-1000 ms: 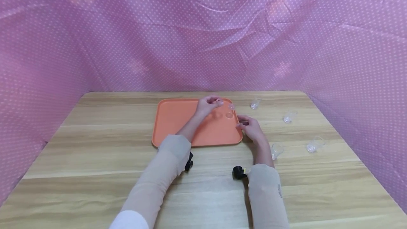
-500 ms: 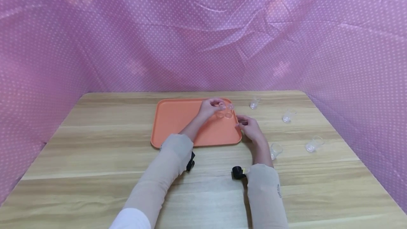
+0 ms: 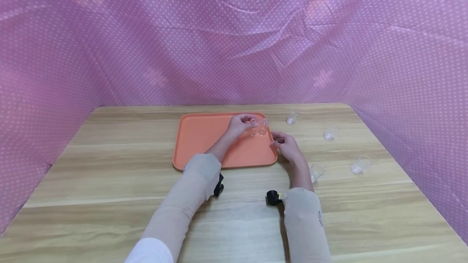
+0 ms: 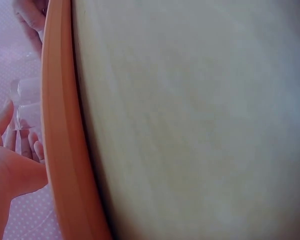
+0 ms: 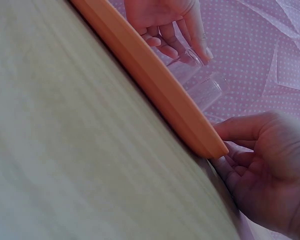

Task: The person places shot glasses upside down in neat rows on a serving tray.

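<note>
One glass [image 5: 185,70] is pinched in the left hand [image 3: 239,125]; the right hand [image 3: 289,147] grips the orange tray [image 3: 204,137] by its edge.

Left arm [image 3: 181,206] reaches forward, slanting rightward — left hand [image 3: 238,125] pinching. Right arm [image 3: 305,220] angles slightly leftward — right hand [image 3: 289,147] less far out, turned inward, gripping.

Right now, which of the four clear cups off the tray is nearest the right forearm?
The front-left cup, partly hidden by the right forearm; the other three show apart from it, farther right or farther back.
</note>
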{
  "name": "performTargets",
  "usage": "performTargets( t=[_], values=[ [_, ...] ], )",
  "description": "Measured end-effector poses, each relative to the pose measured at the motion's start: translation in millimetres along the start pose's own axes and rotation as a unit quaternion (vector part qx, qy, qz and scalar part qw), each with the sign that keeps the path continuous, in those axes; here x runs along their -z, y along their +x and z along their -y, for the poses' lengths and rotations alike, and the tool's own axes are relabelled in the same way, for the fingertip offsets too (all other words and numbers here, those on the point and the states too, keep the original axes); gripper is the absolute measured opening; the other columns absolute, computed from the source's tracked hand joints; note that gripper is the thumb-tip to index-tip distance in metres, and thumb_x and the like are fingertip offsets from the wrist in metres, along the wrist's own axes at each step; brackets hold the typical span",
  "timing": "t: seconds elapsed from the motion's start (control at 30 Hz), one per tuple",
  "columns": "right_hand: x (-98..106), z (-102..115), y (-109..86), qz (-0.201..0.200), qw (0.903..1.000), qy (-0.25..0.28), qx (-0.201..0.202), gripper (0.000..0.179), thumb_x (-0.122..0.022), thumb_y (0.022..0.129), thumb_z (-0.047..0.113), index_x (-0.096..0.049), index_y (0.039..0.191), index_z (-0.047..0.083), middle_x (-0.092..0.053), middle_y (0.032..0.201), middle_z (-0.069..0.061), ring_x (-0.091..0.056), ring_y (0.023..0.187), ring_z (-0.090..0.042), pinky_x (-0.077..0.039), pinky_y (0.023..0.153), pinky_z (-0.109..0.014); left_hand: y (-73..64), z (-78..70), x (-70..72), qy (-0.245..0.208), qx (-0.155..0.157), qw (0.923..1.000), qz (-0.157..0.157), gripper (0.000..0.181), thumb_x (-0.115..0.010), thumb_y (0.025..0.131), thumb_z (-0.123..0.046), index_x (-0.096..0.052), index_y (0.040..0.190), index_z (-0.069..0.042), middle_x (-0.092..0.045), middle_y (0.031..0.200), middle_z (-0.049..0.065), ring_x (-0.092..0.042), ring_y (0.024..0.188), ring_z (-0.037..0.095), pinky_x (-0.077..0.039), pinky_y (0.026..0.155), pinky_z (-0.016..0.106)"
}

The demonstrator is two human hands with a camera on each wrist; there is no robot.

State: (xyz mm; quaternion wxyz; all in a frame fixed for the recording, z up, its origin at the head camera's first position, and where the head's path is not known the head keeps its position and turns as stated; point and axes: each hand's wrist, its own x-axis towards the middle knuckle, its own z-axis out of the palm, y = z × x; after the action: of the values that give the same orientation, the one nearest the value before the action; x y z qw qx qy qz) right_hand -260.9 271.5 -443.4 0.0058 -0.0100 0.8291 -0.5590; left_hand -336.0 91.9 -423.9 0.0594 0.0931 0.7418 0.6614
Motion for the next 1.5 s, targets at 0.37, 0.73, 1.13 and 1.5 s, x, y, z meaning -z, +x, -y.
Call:
performTargets(
  t=[0.37, 0.73, 1.13, 1.5],
  values=[
    [0, 0, 0.3, 0.003, 1.0000, -0.005, 0.001, 0.044, -0.049, 0.085, -0.007, -0.046, 0.129, -0.008, -0.054, 0.115, -0.025, -0.052, 0.101, -0.029, -0.045, 0.080, -0.026, -0.3, -0.5, -0.8, -0.012, 0.007, 0.9999, 0.006, 0.032, -0.071, 0.078, -0.001, -0.064, 0.109, 0.003, -0.064, 0.102, 0.014, -0.056, 0.082, 0.015, -0.049, 0.074, 0.024],
    [0, -1, 1.6, 0.002, 1.0000, -0.005, -0.004, 0.043, -0.050, 0.086, -0.006, -0.046, 0.129, -0.007, -0.054, 0.114, -0.025, -0.052, 0.100, -0.028, -0.045, 0.080, -0.026, 0.4, -0.4, -0.4, -0.011, 0.005, 0.9999, 0.007, 0.034, -0.071, 0.078, -0.001, -0.063, 0.111, 0.003, -0.064, 0.104, 0.014, -0.056, 0.083, 0.017, -0.048, 0.072, 0.022],
    [-1, 3, 0.1, 0.010, 0.9993, 0.002, -0.037, 0.045, -0.050, 0.088, -0.004, -0.045, 0.132, -0.002, -0.051, 0.122, -0.020, -0.047, 0.109, -0.030, -0.042, 0.091, -0.036, -13.8, -35.5, 31.9, -0.041, -0.018, 0.9989, 0.011, 0.048, -0.072, 0.079, -0.008, -0.055, 0.124, -0.003, -0.055, 0.124, 0.011, -0.050, 0.106, 0.024, -0.044, 0.088, 0.034],
    [0, 4, -1.7, 0.004, 0.9996, -0.001, -0.028, 0.045, -0.052, 0.086, -0.003, -0.046, 0.130, -0.004, -0.053, 0.119, -0.023, -0.047, 0.108, -0.031, -0.041, 0.092, -0.038, -45.1, -63.2, 94.1, -0.052, -0.085, 0.9947, -0.027, 0.045, -0.070, 0.081, -0.011, -0.056, 0.123, -0.004, -0.055, 0.121, 0.012, -0.049, 0.108, 0.021, -0.043, 0.090, 0.031]
  ],
)
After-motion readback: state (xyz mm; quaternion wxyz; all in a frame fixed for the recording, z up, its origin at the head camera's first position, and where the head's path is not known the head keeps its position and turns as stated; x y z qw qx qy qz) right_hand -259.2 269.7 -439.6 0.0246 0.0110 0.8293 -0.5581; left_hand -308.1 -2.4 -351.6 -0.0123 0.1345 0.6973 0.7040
